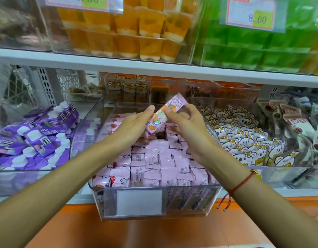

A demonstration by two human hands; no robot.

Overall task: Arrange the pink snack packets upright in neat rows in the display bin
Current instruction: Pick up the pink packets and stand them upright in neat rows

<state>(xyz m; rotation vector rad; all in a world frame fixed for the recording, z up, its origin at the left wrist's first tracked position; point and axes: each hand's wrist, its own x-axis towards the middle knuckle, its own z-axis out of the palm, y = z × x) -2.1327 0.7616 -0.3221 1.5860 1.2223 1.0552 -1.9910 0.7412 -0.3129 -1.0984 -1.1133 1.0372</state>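
A clear plastic display bin [154, 214] sits on the shelf in front of me, full of pink snack packets [154, 163]; those at the front stand upright in rows, those at the back lie loose. Over the back of the bin, my left hand [131, 125] and my right hand [187, 122] together hold a small stack of pink packets [165, 112] tilted up to the right. The left fingers grip its lower end, the right fingers pinch its middle. A red string bracelet is on my right wrist.
A bin of purple pouches with white caps [34, 138] stands to the left, one of koala-print packets [244, 140] to the right. Behind are cat-print packets [129, 90]. A white shelf [154, 68] overhead carries orange and green jelly cups. An orange ledge [145, 233] runs below.
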